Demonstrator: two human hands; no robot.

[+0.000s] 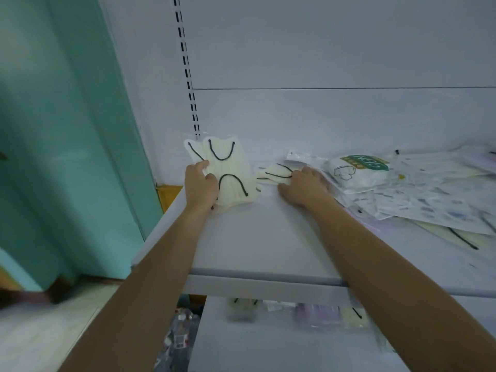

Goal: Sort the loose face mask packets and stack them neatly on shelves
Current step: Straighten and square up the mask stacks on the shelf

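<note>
On the shelf (268,237), left hand (200,183) fingers clasp cream packets (230,173); right hand (302,187) fingers press flat on another packet (273,174).

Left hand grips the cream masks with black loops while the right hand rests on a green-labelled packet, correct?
Not quite. In the head view the right hand rests on flat cream masks; the green-labelled packet lies untouched beside it. The left hand does grip the upright cream masks.

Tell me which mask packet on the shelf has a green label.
The white packet with the green label, right of the right hand. The cream packets in the left hand have only black loops.
</note>
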